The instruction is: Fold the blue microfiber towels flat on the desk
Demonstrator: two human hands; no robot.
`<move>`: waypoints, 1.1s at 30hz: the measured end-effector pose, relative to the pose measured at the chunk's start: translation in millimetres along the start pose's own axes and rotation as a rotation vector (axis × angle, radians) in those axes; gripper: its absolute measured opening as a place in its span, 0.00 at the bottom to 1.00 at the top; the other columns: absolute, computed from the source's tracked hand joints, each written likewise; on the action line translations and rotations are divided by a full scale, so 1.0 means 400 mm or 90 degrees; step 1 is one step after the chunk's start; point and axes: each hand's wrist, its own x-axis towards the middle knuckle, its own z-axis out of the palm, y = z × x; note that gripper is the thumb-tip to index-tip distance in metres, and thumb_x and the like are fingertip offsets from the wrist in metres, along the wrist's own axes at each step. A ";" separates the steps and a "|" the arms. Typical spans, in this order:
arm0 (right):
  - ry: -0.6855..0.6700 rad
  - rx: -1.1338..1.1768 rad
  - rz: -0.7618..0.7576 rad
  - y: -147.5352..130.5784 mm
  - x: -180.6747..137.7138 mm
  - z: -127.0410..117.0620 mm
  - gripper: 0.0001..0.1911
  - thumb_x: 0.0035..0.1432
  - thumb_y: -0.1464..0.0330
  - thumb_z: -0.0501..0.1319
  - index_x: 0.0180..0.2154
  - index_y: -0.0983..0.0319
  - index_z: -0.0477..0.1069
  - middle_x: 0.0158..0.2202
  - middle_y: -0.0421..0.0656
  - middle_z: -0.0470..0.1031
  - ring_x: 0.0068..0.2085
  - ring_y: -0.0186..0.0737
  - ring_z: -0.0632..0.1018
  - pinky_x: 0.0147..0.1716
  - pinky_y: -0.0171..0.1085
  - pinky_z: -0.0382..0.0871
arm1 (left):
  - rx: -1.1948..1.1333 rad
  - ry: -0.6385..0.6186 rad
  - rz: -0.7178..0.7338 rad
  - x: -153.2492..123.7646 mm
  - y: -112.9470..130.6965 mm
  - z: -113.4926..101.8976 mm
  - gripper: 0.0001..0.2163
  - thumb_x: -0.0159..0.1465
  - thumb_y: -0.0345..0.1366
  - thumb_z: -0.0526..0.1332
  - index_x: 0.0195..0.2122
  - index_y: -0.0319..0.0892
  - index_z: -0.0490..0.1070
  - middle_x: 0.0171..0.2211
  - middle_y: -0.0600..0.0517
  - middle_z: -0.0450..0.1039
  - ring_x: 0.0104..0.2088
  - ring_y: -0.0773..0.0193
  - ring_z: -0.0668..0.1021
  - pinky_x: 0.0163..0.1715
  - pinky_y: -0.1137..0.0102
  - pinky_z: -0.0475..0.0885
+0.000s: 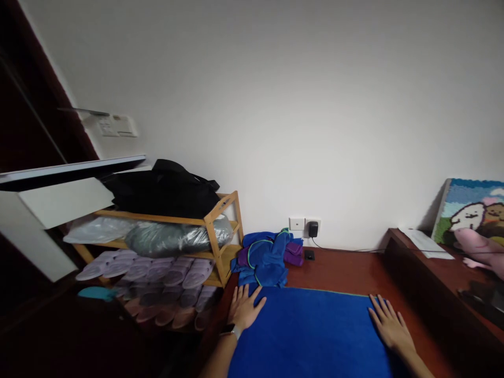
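A blue towel with a thin green edge lies spread flat on a reddish-brown wooden surface. My left hand, with a watch on its wrist, rests with fingers spread on the towel's far left corner. On the far right corner my right hand lies flat, fingers apart, partly over the wood. Just beyond my left hand sits a crumpled heap of blue cloths with green edging. A folded purple cloth shows at the heap's right side.
To the left stands a wooden rack with several lilac slippers, plastic-wrapped bundles and a black bag. A plugged-in charger sits on the wall. On the right, a raised ledge holds paper, a pink plush toy and a picture.
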 end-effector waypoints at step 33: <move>-0.001 0.067 0.009 0.040 -0.203 0.012 0.40 0.65 0.50 0.38 0.72 0.60 0.47 0.74 0.40 0.48 0.73 0.48 0.49 0.71 0.53 0.44 | -0.010 0.035 0.106 -0.234 -0.006 0.011 0.28 0.72 0.57 0.46 0.71 0.59 0.52 0.73 0.53 0.50 0.72 0.53 0.55 0.70 0.49 0.51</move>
